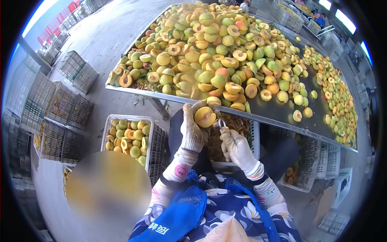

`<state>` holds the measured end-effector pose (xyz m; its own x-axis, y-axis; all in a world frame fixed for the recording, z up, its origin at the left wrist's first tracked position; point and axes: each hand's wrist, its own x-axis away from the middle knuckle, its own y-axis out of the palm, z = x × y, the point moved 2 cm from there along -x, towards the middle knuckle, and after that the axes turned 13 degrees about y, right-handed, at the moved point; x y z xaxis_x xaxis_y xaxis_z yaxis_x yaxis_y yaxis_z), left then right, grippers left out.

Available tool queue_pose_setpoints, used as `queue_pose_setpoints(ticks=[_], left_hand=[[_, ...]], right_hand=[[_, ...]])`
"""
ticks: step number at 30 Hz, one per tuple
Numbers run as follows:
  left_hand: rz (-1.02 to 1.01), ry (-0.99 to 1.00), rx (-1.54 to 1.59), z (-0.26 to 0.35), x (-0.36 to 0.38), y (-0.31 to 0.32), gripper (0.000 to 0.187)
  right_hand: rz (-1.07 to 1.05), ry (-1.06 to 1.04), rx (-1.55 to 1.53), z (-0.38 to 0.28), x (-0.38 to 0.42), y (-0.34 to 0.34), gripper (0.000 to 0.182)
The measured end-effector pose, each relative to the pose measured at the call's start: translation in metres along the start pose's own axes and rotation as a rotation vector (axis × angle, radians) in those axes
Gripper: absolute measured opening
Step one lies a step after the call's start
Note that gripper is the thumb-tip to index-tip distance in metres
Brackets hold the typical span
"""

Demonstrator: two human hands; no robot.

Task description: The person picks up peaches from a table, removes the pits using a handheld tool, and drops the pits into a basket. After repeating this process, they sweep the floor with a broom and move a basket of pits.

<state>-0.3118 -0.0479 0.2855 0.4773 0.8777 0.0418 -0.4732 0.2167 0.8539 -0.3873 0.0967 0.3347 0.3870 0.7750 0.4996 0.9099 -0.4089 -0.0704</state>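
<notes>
My left hand (192,128), in a soiled knit glove, is closed around a halved yellow peach (205,117), its cut face turned up. My right hand (238,148), also gloved, grips a small pitting tool with a looped metal end (221,123). That loop is just right of the peach half, apparently apart from it. Both hands are in front of the near edge of a metal-edged table (282,123), which bears a large heap of whole and halved peaches (201,52). Below the hands, partly hidden, a crate (255,139) holds brownish scraps.
To the left on the floor stands a white crate (151,141) of cut peaches. Stacked crates (56,103) line the far left. More crates (304,171) are under the table on the right. A blurred round patch hides the lower left.
</notes>
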Motion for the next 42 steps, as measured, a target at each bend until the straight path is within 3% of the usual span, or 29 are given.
queue_pose_setpoints(ticks=[2,4,8,10,12,13,15,17,20,21,24,26,28,30,34,35,38,40,42], left_hand=[[0.017,0.051,-0.125,-0.006,0.011,0.005,0.054],[-0.012,0.091,-0.238,-0.003,0.024,0.015,0.053],[-0.253,0.378,-0.791,-0.005,0.026,0.005,0.037],[-0.168,0.393,-0.676,0.002,0.034,0.021,0.030],[0.014,0.205,-0.445,0.000,0.034,0.022,0.027],[0.032,0.211,-0.439,-0.005,0.032,0.017,0.025],[0.041,0.221,-0.453,-0.011,0.025,0.005,0.026],[0.022,0.238,-0.514,-0.011,0.023,-0.004,0.027],[0.086,0.262,-0.566,-0.012,0.023,-0.007,0.023],[0.151,0.295,-0.596,-0.019,0.021,-0.013,0.022],[0.018,0.404,-0.594,-0.012,0.025,-0.006,0.024],[0.018,0.348,-0.561,-0.005,0.027,0.001,0.024],[0.034,0.284,-0.531,-0.003,0.027,0.002,0.022],[0.005,0.272,-0.577,-0.008,0.022,-0.011,0.021],[-0.071,0.211,-0.646,-0.001,0.022,-0.003,0.021],[-0.131,0.120,-0.596,0.003,0.022,-0.002,0.021],[-0.324,0.011,-0.663,0.013,0.019,-0.002,0.023],[-0.246,0.013,-0.770,0.017,0.027,0.005,0.025],[-0.297,0.029,-0.748,0.007,0.028,0.000,0.029]], right_hand=[[0.157,-0.254,0.180,0.011,-0.014,0.007,0.026],[0.258,-0.327,0.287,0.012,-0.018,0.013,0.021],[0.364,-0.422,0.302,0.019,-0.022,0.023,0.022],[0.395,-0.453,0.248,0.026,-0.025,0.029,0.022],[0.419,-0.546,0.297,0.035,-0.036,0.029,0.022],[0.430,-0.591,0.320,0.039,-0.039,0.028,0.024],[0.241,-0.404,0.257,0.043,-0.045,0.022,0.027],[-0.063,0.114,-0.082,0.019,-0.027,0.025,0.030],[-0.078,0.204,-0.153,0.014,-0.023,0.030,0.029],[-0.044,0.120,-0.004,0.025,-0.033,0.031,0.027],[0.363,-0.767,0.213,0.048,-0.059,0.044,0.028],[0.211,-0.478,0.119,0.053,-0.058,0.036,0.027],[-0.086,0.086,-0.057,0.029,-0.037,0.035,0.026],[-0.156,0.176,-0.047,0.027,-0.033,0.029,0.031],[-0.421,0.310,-0.408,0.035,-0.032,0.021,0.045],[-0.493,0.318,-0.446,0.036,-0.032,0.019,0.048],[-0.591,0.294,-0.518,0.043,-0.028,0.017,0.045],[-0.558,0.310,-0.530,0.048,-0.026,0.015,0.046],[-0.853,0.393,-0.742,0.050,-0.027,0.010,0.048]])
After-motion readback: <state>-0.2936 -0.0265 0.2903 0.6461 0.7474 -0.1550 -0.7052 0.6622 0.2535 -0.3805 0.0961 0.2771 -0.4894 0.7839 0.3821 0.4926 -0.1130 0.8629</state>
